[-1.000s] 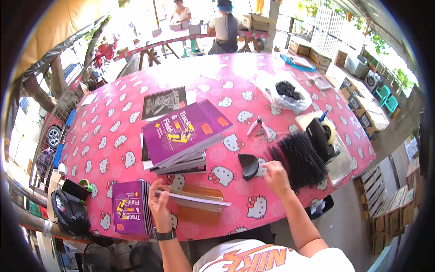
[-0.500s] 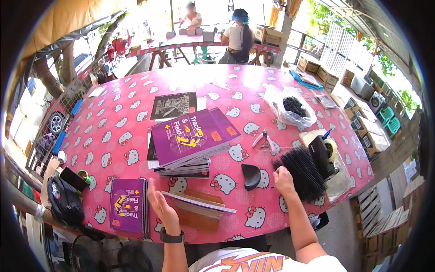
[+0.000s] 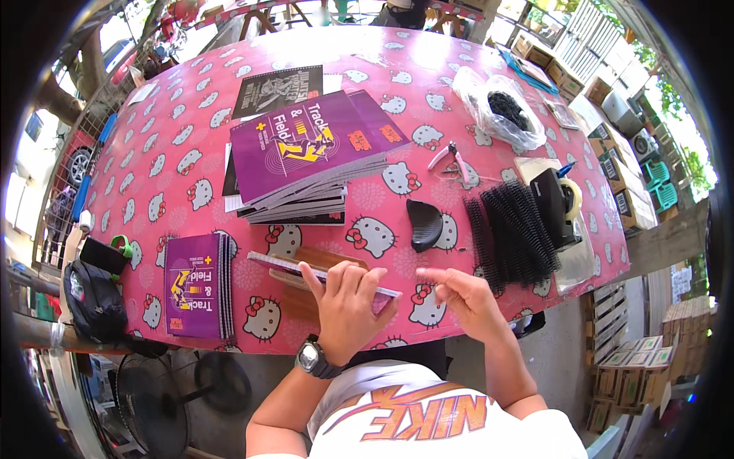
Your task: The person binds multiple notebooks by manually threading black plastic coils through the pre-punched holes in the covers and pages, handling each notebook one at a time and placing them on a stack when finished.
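Note:
A notebook (image 3: 264,261) lies tilted, edge toward me, on a brown wooden stand (image 3: 297,302) at the near side of the table. My left hand (image 3: 344,306) grips it from above, fingers spread over its edge, a dark watch on the wrist. Just right of it, my right hand (image 3: 466,302) has its fingers drawn together, index stretched toward the notebook; anything thin in the pinch is too small to make out. Black plastic binding coils (image 3: 514,237) lie beyond the right hand. A curved black piece (image 3: 424,226) and pink-handled pliers (image 3: 451,162) lie farther off.
Purple notebooks (image 3: 283,149) form a fanned stack at centre left, a black-covered notebook (image 3: 279,92) behind it. Another purple pile (image 3: 191,287) sits near left. A tape dispenser (image 3: 552,206) and a plastic bag (image 3: 527,134) with black coils stand right. A black pouch (image 3: 95,298) lies far left.
My right hand has come left from the coils toward the notebook. My left hand has moved right, from the notebook's left end onto it. The view has tipped downward.

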### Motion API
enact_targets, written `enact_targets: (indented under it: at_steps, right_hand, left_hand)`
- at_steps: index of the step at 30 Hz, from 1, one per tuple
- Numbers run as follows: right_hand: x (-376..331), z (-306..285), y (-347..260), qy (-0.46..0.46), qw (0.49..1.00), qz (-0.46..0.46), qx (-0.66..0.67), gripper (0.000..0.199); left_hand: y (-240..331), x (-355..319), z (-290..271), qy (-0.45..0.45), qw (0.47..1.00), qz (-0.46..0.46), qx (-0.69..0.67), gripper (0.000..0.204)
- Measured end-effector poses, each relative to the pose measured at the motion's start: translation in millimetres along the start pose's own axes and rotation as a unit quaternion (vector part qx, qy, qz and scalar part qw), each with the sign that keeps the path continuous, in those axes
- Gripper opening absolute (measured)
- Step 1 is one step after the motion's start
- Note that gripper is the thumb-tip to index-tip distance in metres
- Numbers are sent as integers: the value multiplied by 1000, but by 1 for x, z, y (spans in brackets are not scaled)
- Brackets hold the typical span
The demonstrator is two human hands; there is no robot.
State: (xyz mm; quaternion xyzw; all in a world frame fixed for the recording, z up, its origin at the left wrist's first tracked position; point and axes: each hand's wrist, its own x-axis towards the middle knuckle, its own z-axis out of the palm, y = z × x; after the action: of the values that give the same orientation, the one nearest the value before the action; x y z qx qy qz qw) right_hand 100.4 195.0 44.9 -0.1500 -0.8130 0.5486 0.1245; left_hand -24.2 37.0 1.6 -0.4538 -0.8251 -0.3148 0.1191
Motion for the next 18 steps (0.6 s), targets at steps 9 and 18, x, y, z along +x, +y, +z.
enact_targets:
  at_steps: [9,18]
  right_hand:
    - [3,22,12,77,989,-113,-59,26]
    - [14,25,18,81,988,-122,-51,24]
  left_hand:
    - [7,-3,14,32,999,10,18,38]
    - [7,-5,19,45,998,8,32,41]
